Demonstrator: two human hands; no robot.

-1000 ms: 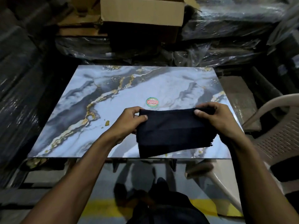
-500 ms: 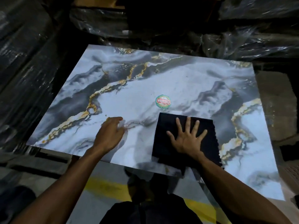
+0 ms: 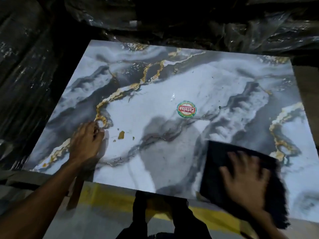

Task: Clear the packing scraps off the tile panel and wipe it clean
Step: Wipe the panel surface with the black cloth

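Note:
A marble-patterned tile panel (image 3: 172,80) with grey and gold veins lies flat before me, a round red and green sticker (image 3: 186,110) near its middle. A folded dark cloth (image 3: 222,163) lies on the panel's near right part. My right hand (image 3: 245,180) presses flat on it with spread fingers; hand and cloth are blurred. My left hand (image 3: 87,141) rests on the panel's left side with fingers bent at the tips, and I cannot tell if it pinches anything. A small brown scrap (image 3: 121,134) with tiny crumbs beside it lies just right of that hand.
Black plastic-wrapped stacks (image 3: 189,19) crowd the far and left sides of the panel. A brown surface (image 3: 309,83) shows at the right edge. Below the near edge is floor with a yellow stripe (image 3: 110,197), and my dark-clothed legs (image 3: 155,218).
Both hands held the cloth up a second ago. Now the right hand has slid it along the panel toward the near right, and the left hand has moved left off the brown scrap.

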